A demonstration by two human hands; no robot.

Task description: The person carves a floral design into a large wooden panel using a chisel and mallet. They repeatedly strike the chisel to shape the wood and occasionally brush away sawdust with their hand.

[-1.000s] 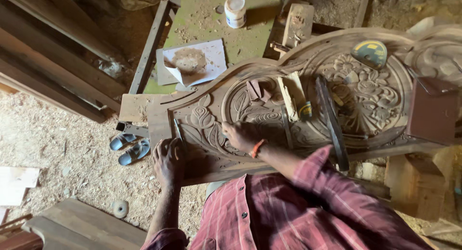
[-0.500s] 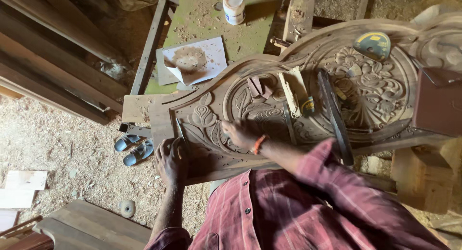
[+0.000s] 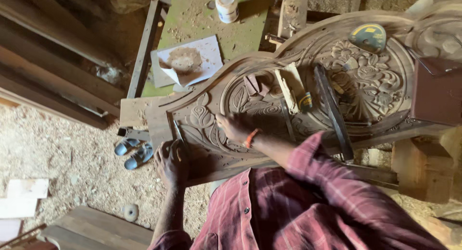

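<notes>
A large carved wooden panel (image 3: 298, 93) with flower and leaf reliefs lies across the bench in front of me. My left hand (image 3: 171, 161) grips a thin chisel (image 3: 178, 133) near the panel's left end, its tip on the leaf carving. My right hand (image 3: 234, 126) rests on the carved surface just right of the chisel, fingers curled; an orange band is on that wrist. What the right hand holds is hidden.
On the panel lie a tape measure (image 3: 368, 36), a long dark tool (image 3: 333, 110), a wooden block (image 3: 289, 86) and a small bottle (image 3: 305, 101). Behind it stand a white jar (image 3: 226, 4) and paper with putty (image 3: 188, 62). Sandals (image 3: 133, 151) lie on sawdust-covered floor.
The view has shifted slightly. My left hand has closed in on the chisel at the panel's left end; my right hand stays on the carving.
</notes>
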